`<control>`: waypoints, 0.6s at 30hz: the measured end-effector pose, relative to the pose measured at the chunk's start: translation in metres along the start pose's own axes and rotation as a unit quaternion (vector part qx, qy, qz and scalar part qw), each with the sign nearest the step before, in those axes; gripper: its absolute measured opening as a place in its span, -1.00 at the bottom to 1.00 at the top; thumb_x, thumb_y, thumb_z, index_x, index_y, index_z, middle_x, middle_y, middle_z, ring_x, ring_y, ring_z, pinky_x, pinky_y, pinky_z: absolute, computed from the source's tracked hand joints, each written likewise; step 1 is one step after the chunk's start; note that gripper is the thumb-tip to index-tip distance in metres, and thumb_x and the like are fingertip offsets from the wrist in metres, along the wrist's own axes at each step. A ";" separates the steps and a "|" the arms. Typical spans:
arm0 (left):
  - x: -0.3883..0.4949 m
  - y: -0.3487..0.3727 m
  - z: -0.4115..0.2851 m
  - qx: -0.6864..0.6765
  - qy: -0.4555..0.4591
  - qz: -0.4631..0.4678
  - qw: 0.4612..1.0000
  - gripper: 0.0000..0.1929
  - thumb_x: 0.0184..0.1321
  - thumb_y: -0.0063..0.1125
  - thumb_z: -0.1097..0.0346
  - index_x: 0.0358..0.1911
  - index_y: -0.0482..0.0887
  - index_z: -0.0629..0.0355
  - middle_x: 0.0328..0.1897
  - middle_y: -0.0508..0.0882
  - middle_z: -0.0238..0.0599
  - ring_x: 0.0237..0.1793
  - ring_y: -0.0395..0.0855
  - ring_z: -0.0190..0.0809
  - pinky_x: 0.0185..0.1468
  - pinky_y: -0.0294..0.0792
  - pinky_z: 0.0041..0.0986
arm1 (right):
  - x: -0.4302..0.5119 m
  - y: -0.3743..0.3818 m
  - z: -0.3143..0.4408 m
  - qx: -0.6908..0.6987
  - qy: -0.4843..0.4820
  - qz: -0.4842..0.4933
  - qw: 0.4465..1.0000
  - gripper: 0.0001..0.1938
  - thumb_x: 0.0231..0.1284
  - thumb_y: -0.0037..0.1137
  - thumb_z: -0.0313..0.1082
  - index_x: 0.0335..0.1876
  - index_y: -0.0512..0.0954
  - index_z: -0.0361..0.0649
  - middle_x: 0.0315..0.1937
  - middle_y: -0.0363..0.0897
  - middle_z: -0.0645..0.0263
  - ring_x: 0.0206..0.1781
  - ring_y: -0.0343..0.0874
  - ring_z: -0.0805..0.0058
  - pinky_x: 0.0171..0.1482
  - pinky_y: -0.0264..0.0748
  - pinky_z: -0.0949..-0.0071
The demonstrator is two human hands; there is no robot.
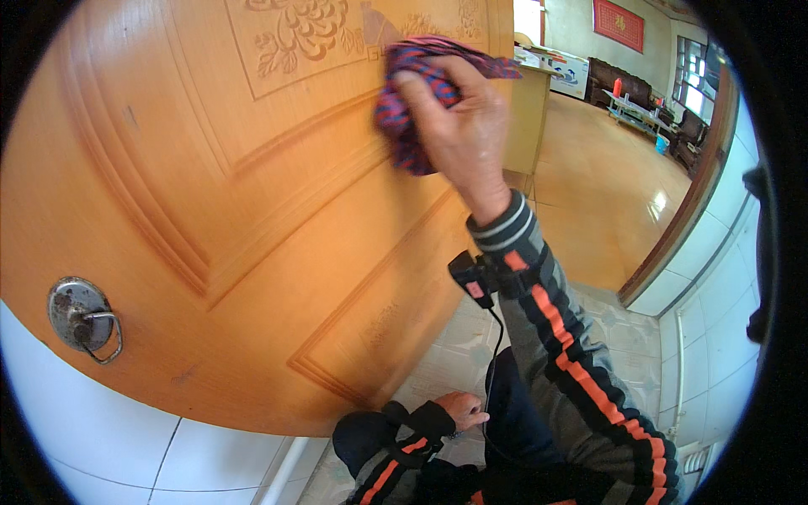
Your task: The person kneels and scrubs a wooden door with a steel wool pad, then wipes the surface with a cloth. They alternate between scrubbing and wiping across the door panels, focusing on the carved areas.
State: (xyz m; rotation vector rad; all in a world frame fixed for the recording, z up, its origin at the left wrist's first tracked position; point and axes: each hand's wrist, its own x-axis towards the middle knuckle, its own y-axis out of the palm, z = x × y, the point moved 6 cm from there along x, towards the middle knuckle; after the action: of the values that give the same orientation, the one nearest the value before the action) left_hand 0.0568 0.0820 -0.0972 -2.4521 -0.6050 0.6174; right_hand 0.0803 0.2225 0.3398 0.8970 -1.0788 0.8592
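Observation:
A wooden door panel [284, 240] with carved mouldings and a flower relief fills the left and middle of the view. My right hand [464, 120] grips a bunched red-and-blue patterned cloth [410, 120] against or close to the door's upper part; the cloth is slightly blurred. My left hand [464, 410] hangs low by my legs, near the bottom of the door, with its fingers curled; whether it holds anything is not visible. A round metal door handle plate with a ring pull [81, 315] sits at the door's lower left.
Beyond the doorway, a cabinet [527, 123] stands close by the door's edge. Farther back are a low table [637, 113], a dark carved sofa [618, 79] and a blue bin [661, 144]. A brown door frame [685, 221] and white wall tiles [701, 284] lie on the right.

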 end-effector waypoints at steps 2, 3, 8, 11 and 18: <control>0.005 0.003 -0.004 0.002 0.006 -0.005 1.000 -0.54 0.33 0.14 -0.08 -0.38 0.67 0.27 -0.56 0.61 -0.03 -0.50 0.61 0.01 -0.33 0.44 -0.11 | -0.008 0.010 0.017 -0.021 -0.075 0.045 0.996 -0.77 0.08 0.35 -0.24 -0.19 0.68 -0.17 -0.34 0.69 0.12 -0.28 0.68 0.20 -0.21 0.57 0.33; 0.006 0.004 -0.006 -0.003 0.011 -0.018 1.000 -0.54 0.32 0.14 -0.08 -0.39 0.67 0.26 -0.55 0.62 -0.02 -0.50 0.61 0.01 -0.32 0.44 -0.10 | -0.010 0.015 0.026 -0.046 -0.140 0.073 0.986 -0.78 0.10 0.33 -0.25 -0.18 0.68 -0.15 -0.33 0.68 0.14 -0.27 0.68 0.19 -0.21 0.58 0.31; 0.009 0.011 -0.006 -0.023 -0.004 -0.031 0.999 -0.54 0.31 0.15 -0.08 -0.43 0.67 0.26 -0.52 0.64 -0.01 -0.48 0.62 0.01 -0.32 0.44 -0.11 | 0.026 -0.008 -0.025 -0.133 0.096 0.023 0.986 -0.75 0.15 0.32 -0.20 -0.22 0.70 -0.23 -0.35 0.73 0.10 -0.32 0.72 0.28 -0.21 0.60 0.38; 0.009 0.011 -0.009 0.000 0.023 -0.042 0.999 -0.54 0.30 0.17 -0.09 -0.45 0.66 0.24 -0.53 0.63 -0.05 -0.48 0.61 -0.01 -0.33 0.44 -0.13 | 0.029 -0.019 -0.042 -0.185 0.159 -0.030 0.969 -0.75 0.12 0.30 -0.20 -0.26 0.71 -0.25 -0.40 0.73 0.08 -0.34 0.73 0.28 -0.25 0.62 0.36; 0.002 0.015 -0.010 0.017 0.034 0.024 0.999 -0.50 0.27 0.19 -0.16 -0.49 0.65 0.20 -0.55 0.60 -0.10 -0.50 0.58 -0.02 -0.35 0.42 -0.14 | 0.008 0.014 0.002 -0.055 -0.109 0.018 0.992 -0.71 0.06 0.46 -0.27 -0.21 0.67 -0.30 -0.37 0.70 0.17 -0.25 0.67 0.53 -0.16 0.56 0.50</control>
State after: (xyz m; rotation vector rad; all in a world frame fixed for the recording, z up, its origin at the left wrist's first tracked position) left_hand 0.0678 0.0678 -0.0996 -2.4517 -0.5073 0.5556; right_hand 0.0690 0.2271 0.3499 0.8951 -1.3217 0.7350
